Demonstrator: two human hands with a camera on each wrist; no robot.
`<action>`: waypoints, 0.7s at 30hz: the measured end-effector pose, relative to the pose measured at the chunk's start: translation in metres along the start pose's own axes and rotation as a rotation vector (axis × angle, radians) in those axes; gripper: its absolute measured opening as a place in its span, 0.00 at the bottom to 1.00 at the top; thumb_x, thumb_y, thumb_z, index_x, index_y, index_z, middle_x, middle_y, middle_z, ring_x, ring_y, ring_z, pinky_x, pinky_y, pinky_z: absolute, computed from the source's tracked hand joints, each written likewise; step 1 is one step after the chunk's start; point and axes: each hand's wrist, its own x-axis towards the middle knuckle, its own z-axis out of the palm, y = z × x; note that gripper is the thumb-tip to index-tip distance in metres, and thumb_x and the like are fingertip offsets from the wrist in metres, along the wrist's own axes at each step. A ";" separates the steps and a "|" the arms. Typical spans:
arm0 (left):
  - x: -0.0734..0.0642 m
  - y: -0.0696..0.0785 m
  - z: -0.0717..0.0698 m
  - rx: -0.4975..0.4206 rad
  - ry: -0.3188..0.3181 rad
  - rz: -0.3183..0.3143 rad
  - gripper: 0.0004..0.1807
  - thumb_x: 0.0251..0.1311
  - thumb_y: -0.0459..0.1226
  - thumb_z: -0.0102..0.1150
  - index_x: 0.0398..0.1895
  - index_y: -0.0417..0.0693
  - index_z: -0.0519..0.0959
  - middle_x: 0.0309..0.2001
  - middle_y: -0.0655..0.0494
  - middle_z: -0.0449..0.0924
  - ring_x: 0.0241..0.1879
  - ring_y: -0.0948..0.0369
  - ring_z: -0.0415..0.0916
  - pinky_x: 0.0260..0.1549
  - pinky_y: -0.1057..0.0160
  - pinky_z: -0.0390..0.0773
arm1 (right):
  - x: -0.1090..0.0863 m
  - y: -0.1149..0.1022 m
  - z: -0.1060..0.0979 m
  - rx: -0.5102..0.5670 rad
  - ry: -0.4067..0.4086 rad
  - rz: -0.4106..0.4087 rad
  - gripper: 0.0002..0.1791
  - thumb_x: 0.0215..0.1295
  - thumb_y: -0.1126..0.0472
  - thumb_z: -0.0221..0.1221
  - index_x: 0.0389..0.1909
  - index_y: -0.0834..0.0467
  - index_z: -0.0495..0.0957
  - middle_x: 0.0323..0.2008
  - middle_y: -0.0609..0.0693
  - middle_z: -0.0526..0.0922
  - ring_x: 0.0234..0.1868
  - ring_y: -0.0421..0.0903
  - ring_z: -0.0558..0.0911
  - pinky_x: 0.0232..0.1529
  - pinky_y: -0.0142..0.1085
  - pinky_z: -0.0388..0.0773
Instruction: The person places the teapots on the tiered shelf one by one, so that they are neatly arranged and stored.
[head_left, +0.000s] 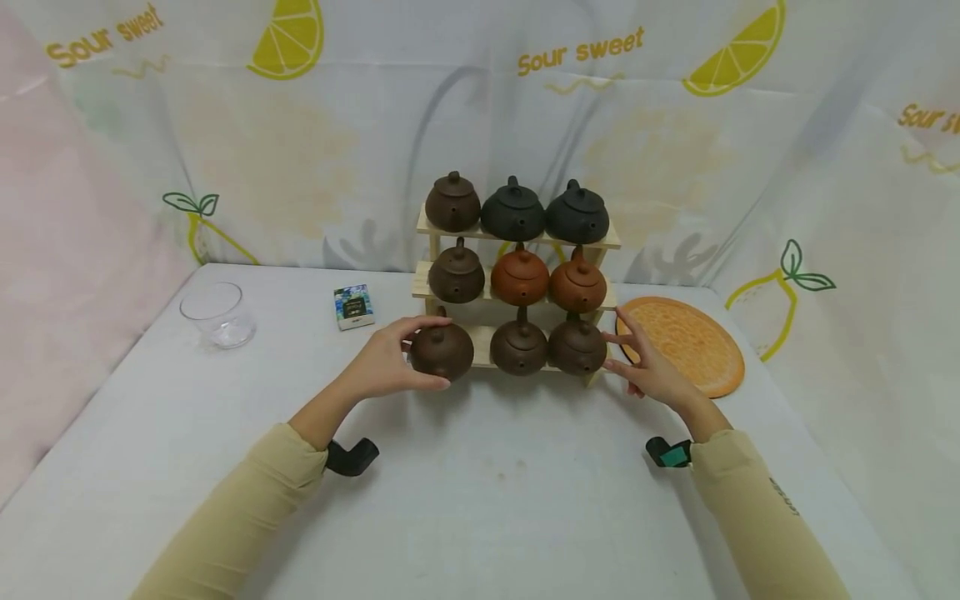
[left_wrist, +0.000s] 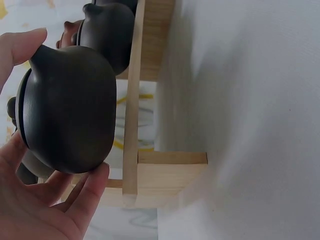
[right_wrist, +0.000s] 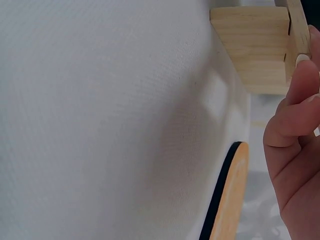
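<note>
My left hand grips a dark brown teapot at the left end of the wooden rack's bottom shelf. Thumb and fingers go around its sides; in the left wrist view a narrow gap shows between this teapot and the shelf board. At the rack's right end, my right hand has its fingers spread, with fingertips against the shelf ends and close beside the bottom-right brown teapot. Whether they touch that teapot is unclear. Another brown teapot sits between the two.
Above, the rack bears brown, black and orange-red teapots on two more shelves. A round pizza-patterned board lies to the right. Leftward are a small patterned box and a clear glass. A printed curtain hangs behind.
</note>
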 end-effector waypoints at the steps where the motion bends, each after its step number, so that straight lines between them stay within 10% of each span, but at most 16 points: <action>1: 0.001 0.000 0.001 0.002 -0.001 -0.003 0.40 0.36 0.45 0.77 0.59 0.60 0.72 0.58 0.56 0.69 0.47 0.57 0.70 0.41 0.54 0.73 | 0.000 0.000 0.000 -0.002 0.000 0.001 0.47 0.67 0.59 0.55 0.71 0.33 0.31 0.67 0.62 0.57 0.14 0.45 0.67 0.14 0.34 0.69; 21: 0.014 -0.001 0.010 -0.082 0.027 -0.125 0.41 0.39 0.43 0.76 0.62 0.57 0.70 0.56 0.51 0.71 0.49 0.54 0.73 0.43 0.56 0.76 | 0.004 -0.003 0.001 0.011 -0.014 -0.001 0.47 0.67 0.60 0.55 0.71 0.32 0.31 0.68 0.62 0.56 0.14 0.46 0.66 0.15 0.35 0.69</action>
